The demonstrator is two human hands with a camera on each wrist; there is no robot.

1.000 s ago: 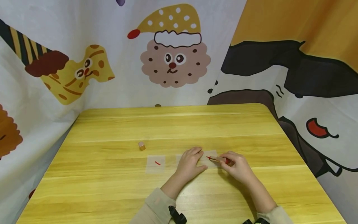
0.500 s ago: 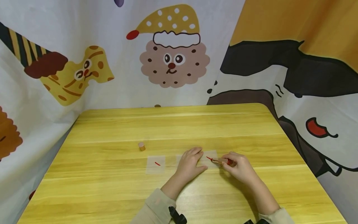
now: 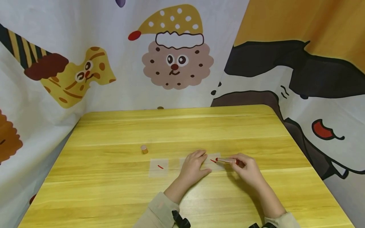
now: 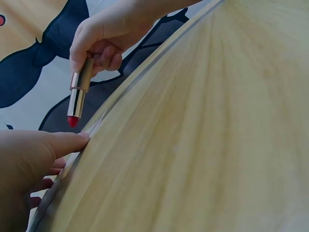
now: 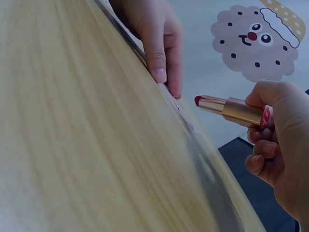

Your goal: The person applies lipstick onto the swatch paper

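My right hand (image 3: 248,169) pinches a gold lipstick (image 5: 236,110) between thumb and fingers, its red tip bared and pointing left. In the right wrist view, a gap shows between the tip and the tabletop. Under it, a translucent sheet (image 3: 217,167) carries a short slanted red streak (image 3: 213,161). My left hand (image 3: 191,167) rests on that sheet's left part with fingers extended, hiding the sheet's middle. Left of this hand lies a smaller translucent square (image 3: 155,172) with its own red streak (image 3: 160,167). The lipstick's cap (image 3: 144,149) stands behind that square.
The sheets lie on a yellow wood-grain table (image 3: 114,193) with rounded far corners. A curtain (image 3: 119,91) printed with cartoon figures hangs right behind its far edge. Black straps (image 3: 181,219) show at both wrists.
The lipstick's tip slid down and right across the sheet, lengthening the red streak, then rose off it. My right hand shifted slightly right. The left hand stayed put.
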